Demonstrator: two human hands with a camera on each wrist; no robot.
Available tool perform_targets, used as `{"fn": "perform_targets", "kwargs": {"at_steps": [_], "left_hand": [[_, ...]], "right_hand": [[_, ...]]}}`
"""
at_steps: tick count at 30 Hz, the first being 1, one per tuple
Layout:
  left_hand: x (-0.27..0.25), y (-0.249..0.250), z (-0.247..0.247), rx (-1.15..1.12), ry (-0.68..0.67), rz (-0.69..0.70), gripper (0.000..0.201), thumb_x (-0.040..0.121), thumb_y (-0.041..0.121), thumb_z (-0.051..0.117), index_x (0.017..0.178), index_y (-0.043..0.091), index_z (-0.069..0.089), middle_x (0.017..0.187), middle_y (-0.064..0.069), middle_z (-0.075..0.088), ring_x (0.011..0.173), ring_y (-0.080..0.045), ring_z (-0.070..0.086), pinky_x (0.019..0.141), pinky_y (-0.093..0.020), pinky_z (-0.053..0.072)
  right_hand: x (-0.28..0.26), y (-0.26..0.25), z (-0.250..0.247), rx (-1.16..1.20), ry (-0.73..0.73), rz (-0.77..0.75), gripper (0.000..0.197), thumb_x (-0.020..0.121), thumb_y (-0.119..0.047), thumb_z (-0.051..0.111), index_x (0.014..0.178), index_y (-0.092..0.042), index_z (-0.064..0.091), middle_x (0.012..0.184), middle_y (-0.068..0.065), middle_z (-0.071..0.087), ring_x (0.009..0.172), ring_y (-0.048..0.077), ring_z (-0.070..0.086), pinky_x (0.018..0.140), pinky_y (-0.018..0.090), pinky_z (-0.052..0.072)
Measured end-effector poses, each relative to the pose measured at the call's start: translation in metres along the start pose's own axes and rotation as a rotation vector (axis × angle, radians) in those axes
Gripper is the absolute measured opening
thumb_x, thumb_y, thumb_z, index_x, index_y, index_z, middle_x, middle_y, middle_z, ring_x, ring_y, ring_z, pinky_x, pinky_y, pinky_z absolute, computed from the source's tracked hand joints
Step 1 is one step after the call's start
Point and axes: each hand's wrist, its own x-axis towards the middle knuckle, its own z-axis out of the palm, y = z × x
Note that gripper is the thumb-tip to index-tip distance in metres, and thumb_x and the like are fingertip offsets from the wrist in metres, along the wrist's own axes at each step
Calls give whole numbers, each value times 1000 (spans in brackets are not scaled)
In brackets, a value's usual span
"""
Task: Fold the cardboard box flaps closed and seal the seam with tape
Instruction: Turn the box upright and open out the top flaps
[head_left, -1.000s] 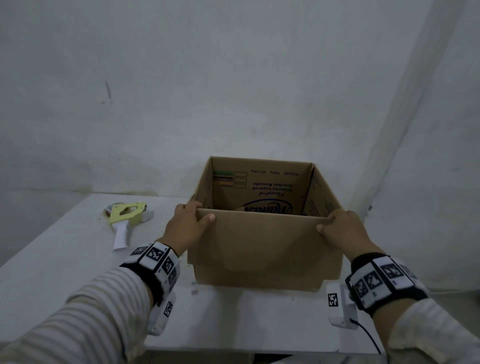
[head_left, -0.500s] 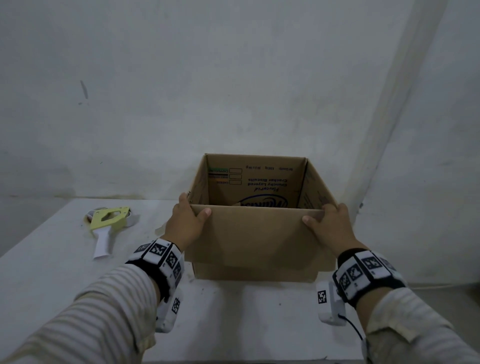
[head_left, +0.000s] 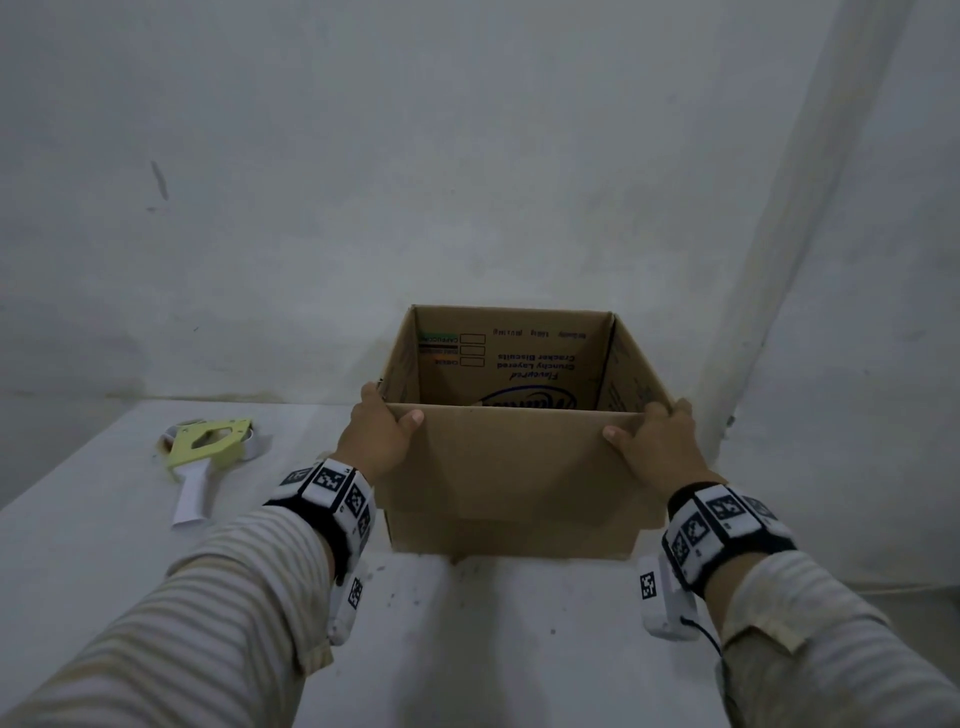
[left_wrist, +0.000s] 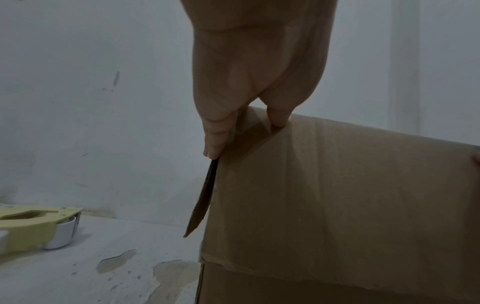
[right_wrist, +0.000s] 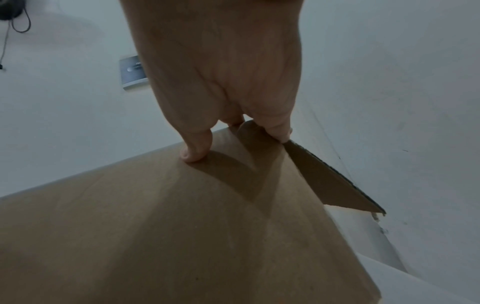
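A brown cardboard box stands open on the white table, its four flaps upright. My left hand grips the near flap's top left corner, thumb on the outer face, fingers over the edge. My right hand grips the top right corner the same way. The left wrist view shows the left hand pinching the box flap. In the right wrist view the right hand clasps the flap at its corner. A yellow tape dispenser lies on the table, left of the box.
A grey-white wall rises directly behind the box. A pale vertical pillar runs up at the right, past the table's right edge. Bare table top lies between the box and me. The tape dispenser shows again at the left wrist view's lower left.
Both hands keep their hold on the near flap's top corners. The head view has shifted slightly, so the box and dispenser sit a little differently in frame.
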Motion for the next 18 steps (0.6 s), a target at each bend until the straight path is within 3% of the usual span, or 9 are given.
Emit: {"fn": "perform_targets", "kwargs": {"at_steps": [18], "left_hand": [[43, 14, 16, -41, 22, 1, 69, 94, 36, 52, 146, 9, 15, 145, -21, 36, 128, -40, 43, 103, -51, 42]], "right_hand": [[46, -11, 9, 4, 0, -17, 65, 90, -41, 57, 139, -5, 34, 157, 19, -1, 144, 39, 15, 113, 51, 30]]}}
